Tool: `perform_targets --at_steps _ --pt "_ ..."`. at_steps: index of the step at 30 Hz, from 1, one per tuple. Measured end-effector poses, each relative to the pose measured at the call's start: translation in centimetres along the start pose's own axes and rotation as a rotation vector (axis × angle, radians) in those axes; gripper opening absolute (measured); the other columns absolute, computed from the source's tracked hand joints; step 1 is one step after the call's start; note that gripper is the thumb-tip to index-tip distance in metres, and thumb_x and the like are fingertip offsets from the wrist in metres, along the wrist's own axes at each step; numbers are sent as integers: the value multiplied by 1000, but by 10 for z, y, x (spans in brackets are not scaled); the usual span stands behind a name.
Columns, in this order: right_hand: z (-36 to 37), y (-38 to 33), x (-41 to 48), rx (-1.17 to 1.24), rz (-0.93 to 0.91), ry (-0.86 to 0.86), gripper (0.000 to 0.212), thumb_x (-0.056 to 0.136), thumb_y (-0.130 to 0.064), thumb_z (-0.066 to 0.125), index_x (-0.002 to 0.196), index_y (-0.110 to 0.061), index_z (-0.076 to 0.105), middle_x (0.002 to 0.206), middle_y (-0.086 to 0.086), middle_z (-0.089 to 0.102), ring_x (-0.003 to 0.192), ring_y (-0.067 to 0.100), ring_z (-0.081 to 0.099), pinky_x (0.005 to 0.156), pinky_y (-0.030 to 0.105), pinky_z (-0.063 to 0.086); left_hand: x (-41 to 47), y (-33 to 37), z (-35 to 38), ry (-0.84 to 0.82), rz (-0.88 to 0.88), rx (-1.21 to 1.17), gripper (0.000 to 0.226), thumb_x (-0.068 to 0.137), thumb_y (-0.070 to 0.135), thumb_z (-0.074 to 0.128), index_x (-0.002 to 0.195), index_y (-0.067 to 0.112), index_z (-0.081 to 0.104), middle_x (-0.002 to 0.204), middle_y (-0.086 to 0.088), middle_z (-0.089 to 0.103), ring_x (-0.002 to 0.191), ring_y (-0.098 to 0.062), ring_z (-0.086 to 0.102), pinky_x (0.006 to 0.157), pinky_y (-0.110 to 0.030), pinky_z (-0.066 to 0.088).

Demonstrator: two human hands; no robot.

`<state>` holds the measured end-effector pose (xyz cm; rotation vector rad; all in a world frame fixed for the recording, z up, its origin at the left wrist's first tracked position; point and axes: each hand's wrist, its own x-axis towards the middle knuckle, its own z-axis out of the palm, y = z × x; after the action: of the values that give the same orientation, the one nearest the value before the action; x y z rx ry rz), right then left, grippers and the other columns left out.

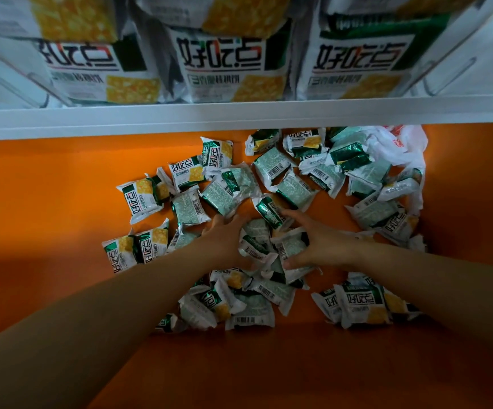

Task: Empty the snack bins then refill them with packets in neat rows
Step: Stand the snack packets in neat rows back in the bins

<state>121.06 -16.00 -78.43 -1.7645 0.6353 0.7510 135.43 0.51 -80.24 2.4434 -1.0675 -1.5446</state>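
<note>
Several small green, white and yellow snack packets (230,187) lie scattered in a loose heap on an orange surface (47,202). My left hand (224,240) and my right hand (324,243) press in from both sides on a small bunch of packets (268,246) in the middle of the heap. Both hands curl around that bunch, with the fingers partly hidden by wrappers. More packets (357,305) lie closer to me, under my forearms.
A white shelf edge (239,116) crosses the view above the heap. Behind it stand large bags (230,66) of the same snack, between clear dividers (445,75). A crumpled white plastic bag (398,143) lies at the heap's far right.
</note>
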Motion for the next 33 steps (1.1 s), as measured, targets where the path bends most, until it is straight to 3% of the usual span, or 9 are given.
perform_targets --at_steps 7,11,15,18,21,23,25,27,33 --pt "7 -2 -2 40 -32 54 91 76 -25 80 144 -40 22 157 -4 18 140 22 26 94 28 36 -4 -11 5 -32 7 -262 95 79 34 77 150 38 14 150 -11 9 135 -34 28 92 -30 36" --pt "6 -6 -3 48 -47 53 87 78 -25 78 144 -38 23 156 -5 18 142 20 23 95 27 33 -3 -14 6 -19 -2 -414 95 74 34 81 147 43 22 149 -8 18 134 -35 33 102 -35 39" --pt "5 -5 -1 86 -20 37 87 77 -27 78 143 -39 24 156 -4 20 141 20 25 98 28 34 -2 -19 -2 -145 -16 -611 117 48 50 91 145 44 27 152 -3 32 129 -28 45 100 -47 47" --pt "4 -7 1 105 -19 6 83 78 -27 77 143 -39 27 156 -5 20 142 19 23 103 31 33 -5 -17 -4 -164 -77 -740 100 65 33 82 147 40 25 154 1 27 137 -28 36 97 -48 49" --pt "3 -11 3 324 42 -56 74 85 -15 70 142 -40 30 159 -2 12 145 24 15 109 39 32 -6 -20 -2 -150 -86 -777 109 54 43 85 147 38 28 152 0 32 135 -28 38 100 -50 46" --pt "0 -13 3 423 58 -99 77 86 -5 65 143 -42 28 160 -1 8 146 25 9 109 40 31 -7 -18 -3 -144 -81 -793 103 59 37 86 146 36 30 151 -1 35 133 -27 40 103 -50 44" --pt "-3 -13 3 403 38 -121 90 85 -1 66 146 -46 19 160 -5 4 147 23 6 108 36 30 -5 -18 -3 -118 -82 -790 87 76 20 78 147 32 30 151 -2 35 132 -27 41 101 -46 45" --pt "-2 -14 3 357 36 -146 99 84 -1 68 147 -48 9 160 -8 0 147 21 5 105 32 31 -4 -15 -2 -100 -73 -761 83 79 15 76 147 28 31 150 -2 36 131 -26 43 101 -43 46" --pt "3 -19 6 318 56 -132 98 81 0 71 148 -44 14 160 -5 4 146 22 9 95 26 33 -5 -10 1 -85 -59 -809 89 74 12 80 148 25 32 149 -2 39 132 -25 43 104 -43 44"
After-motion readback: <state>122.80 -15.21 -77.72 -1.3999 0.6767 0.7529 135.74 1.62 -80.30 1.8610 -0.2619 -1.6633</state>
